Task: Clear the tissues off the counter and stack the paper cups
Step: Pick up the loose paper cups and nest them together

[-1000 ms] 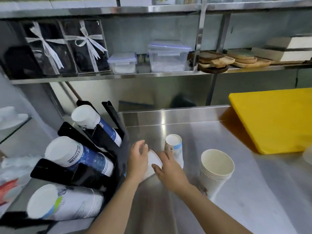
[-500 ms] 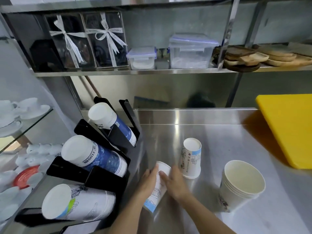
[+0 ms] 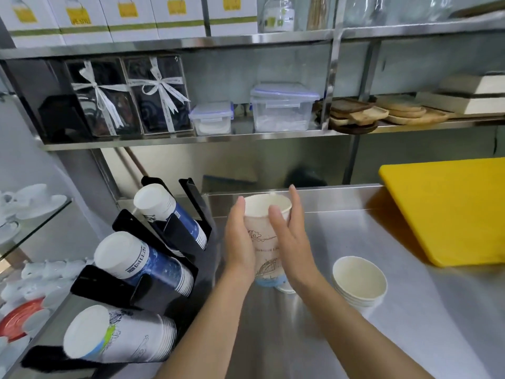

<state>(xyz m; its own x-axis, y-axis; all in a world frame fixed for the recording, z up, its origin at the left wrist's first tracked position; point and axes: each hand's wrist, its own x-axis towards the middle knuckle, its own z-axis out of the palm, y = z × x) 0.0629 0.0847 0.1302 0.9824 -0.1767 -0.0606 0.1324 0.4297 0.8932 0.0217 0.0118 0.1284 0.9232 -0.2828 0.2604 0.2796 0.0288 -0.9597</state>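
Observation:
A white paper cup (image 3: 266, 236) with a line drawing and a blue base stands upright, mouth up, held off the steel counter (image 3: 410, 324). My left hand (image 3: 240, 242) presses on its left side and my right hand (image 3: 292, 242) on its right side, fingers straight. Just under the held cup, the edge of another paper cup (image 3: 285, 288) shows on the counter; most of it is hidden. A short stack of open paper cups (image 3: 359, 281) stands to the right of my right wrist. No tissues are in view.
A black cup rack (image 3: 131, 285) at the left holds three slanted stacks of cups. A yellow cutting board (image 3: 451, 212) lies at the right. Shelves above carry boxes, plastic tubs (image 3: 282, 108) and wooden plates. White china sits on a glass shelf (image 3: 35, 214) at far left.
The cup that lay tilted low on the counter between my hands now stands upright and higher. The upturned cup beside it is now mostly hidden. The view has tilted up.

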